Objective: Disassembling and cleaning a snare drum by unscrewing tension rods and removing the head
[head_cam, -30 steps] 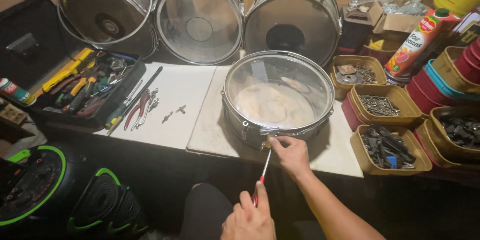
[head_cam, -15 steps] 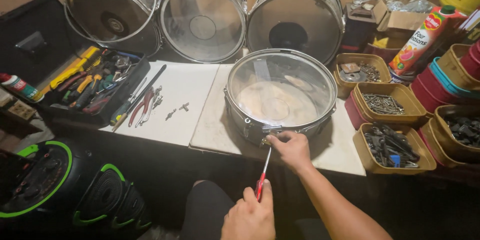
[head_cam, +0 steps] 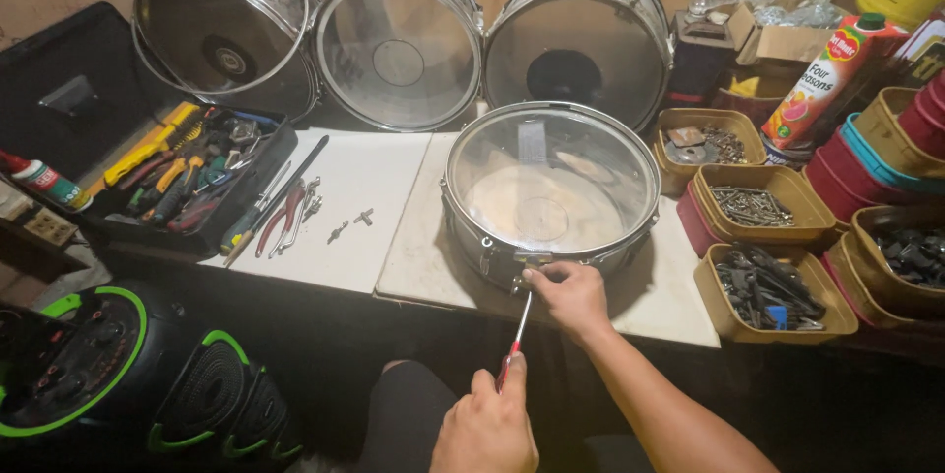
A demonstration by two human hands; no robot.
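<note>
Head view: screwdriver [head_cam: 519,335] slants up toward drum [head_cam: 549,188]

The snare drum [head_cam: 549,192] has a silvery chrome shell and a clear, see-through head, and the screwdriver [head_cam: 516,345] has a red handle on a silver shaft. The worktop [head_cam: 354,207] is covered in plain white panels, the toolbox [head_cam: 148,163] is black with yellow and orange tool handles inside. The trays [head_cam: 753,202] are mustard-brown, and the speakers [head_cam: 89,365] are black with bright green trim.
</note>
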